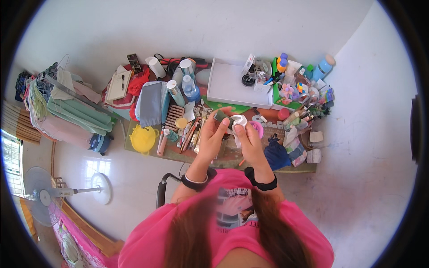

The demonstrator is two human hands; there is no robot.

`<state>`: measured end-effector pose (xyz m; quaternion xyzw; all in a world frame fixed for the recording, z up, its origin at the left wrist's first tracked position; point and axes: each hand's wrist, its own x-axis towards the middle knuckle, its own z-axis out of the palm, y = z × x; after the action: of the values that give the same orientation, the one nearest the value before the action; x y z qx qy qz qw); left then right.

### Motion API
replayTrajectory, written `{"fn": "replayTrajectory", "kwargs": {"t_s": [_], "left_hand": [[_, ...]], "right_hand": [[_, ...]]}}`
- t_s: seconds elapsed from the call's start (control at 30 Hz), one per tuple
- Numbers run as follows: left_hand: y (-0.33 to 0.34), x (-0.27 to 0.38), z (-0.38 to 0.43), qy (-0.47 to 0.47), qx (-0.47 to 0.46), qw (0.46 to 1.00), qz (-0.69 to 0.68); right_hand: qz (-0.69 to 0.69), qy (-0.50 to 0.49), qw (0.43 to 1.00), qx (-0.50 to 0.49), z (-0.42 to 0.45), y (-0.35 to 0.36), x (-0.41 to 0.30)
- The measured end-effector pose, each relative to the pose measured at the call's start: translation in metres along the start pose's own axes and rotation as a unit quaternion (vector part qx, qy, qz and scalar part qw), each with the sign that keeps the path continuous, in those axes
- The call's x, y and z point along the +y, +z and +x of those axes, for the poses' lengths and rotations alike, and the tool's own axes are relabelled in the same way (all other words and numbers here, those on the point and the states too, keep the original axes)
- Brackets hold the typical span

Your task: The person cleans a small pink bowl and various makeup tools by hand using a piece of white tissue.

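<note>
My left hand (212, 135) grips a small dark green cylindrical container (222, 118) between thumb and fingers, tilted above the cluttered table. Pinched in my right hand (247, 142) is a white cloth or tissue (239, 122), pressed against the container's right end. Part of the cloth hangs down between my hands. Just right of my right hand lies a pink round item (256, 129), partly hidden by it. Left of my left hand, several slim cosmetic pencils and tubes (192, 134) lie together on the table (174, 156).
A white shallow box (234, 80) stands at the back, beside a green box (277, 90) full of small items. Bottles (189, 87), a pink comb (174, 117) and a yellow lid (143, 138) are on the left. A dark blue drawstring pouch (276, 153) lies near the front right.
</note>
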<state>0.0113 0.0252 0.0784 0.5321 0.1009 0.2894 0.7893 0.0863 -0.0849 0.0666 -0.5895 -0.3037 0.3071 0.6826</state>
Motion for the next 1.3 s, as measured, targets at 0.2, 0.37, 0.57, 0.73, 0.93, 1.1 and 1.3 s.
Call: {"fn": "replayTrajectory", "kwargs": {"t_s": [0.2,0.37,0.57,0.73,0.93,1.1,1.3], "left_hand": [[0.004,-0.017,-0.004,-0.05,0.064,0.995,-0.055],[-0.013,-0.021,0.001,-0.117,0.108,0.969,-0.191],[-0.022,-0.027,0.001,-0.184,0.0,0.919,-0.35],[-0.013,-0.02,0.002,-0.236,-0.025,0.912,-0.334],[-0.013,-0.014,-0.002,-0.154,-0.031,0.978,-0.137],[-0.003,-0.006,-0.006,-0.144,-0.117,0.98,0.077],[0.005,-0.009,-0.012,-0.048,-0.154,0.947,0.278]], "right_hand": [[-0.205,-0.176,0.959,0.086,0.001,0.013,0.005],[-0.254,-0.245,0.934,0.047,0.0,0.018,-0.008],[-0.337,-0.27,0.9,-0.054,-0.001,0.011,-0.003],[-0.32,-0.3,0.897,-0.048,-0.003,0.007,-0.001],[-0.188,-0.161,0.962,0.115,-0.006,-0.009,-0.011],[-0.239,-0.274,0.929,0.073,0.011,-0.016,-0.016],[-0.151,-0.132,0.977,0.078,0.003,-0.007,-0.013]]}}
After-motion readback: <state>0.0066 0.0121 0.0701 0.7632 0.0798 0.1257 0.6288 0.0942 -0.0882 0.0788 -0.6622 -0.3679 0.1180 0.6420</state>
